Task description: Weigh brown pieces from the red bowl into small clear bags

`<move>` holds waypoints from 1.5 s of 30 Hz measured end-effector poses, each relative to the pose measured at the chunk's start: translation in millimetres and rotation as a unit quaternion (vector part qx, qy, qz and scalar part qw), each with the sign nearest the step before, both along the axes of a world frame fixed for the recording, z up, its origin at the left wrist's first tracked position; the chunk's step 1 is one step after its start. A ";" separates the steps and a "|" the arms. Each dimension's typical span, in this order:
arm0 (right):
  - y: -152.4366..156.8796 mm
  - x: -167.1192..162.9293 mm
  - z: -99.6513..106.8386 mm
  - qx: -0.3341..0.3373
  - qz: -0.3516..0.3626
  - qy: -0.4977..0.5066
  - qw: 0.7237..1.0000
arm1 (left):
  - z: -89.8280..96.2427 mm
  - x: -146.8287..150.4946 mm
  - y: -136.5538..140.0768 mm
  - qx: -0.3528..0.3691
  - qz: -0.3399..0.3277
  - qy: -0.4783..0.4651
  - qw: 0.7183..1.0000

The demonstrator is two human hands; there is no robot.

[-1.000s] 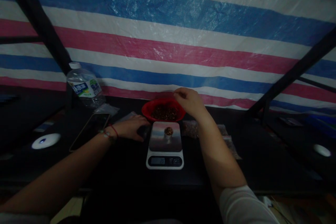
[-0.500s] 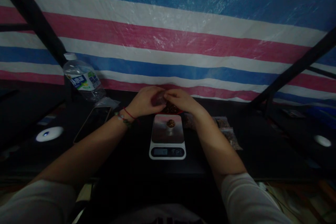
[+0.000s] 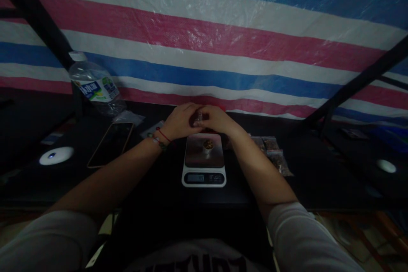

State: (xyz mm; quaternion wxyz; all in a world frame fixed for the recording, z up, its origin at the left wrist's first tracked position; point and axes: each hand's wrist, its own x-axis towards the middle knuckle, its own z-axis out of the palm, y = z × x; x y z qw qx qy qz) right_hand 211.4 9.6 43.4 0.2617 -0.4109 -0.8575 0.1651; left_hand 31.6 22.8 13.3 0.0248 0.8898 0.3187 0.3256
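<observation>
Both hands, left hand [image 3: 180, 121] and right hand [image 3: 216, 120], pinch a small, light, crinkly bag [image 3: 199, 117] just beyond the scale [image 3: 204, 161].

Both forearms reach from the lower corners toward frame centre, where the left hand [image 3: 180, 120] and right hand [image 3: 216, 120] meet, fingers curled together

Small clear bag [image 3: 199, 117] pinched between both hands, above scale.
</observation>
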 end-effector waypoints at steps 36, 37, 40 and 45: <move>43.1 23.6 -62.2 -0.026 -0.137 -0.194 0.971 | -36.6 -43.2 -0.2 -0.093 0.093 0.054 0.990; 43.5 23.5 -63.3 -0.022 -0.139 -0.186 0.972 | -36.5 -43.2 -0.1 -0.095 0.093 0.054 0.990; 42.9 23.3 -65.4 -0.027 -0.153 -0.163 0.974 | -36.4 -43.2 0.1 -0.097 0.091 0.056 0.990; 38.1 24.0 -65.7 -0.040 -0.169 -0.132 0.976 | -36.7 -42.6 -0.1 -0.107 0.098 0.049 0.988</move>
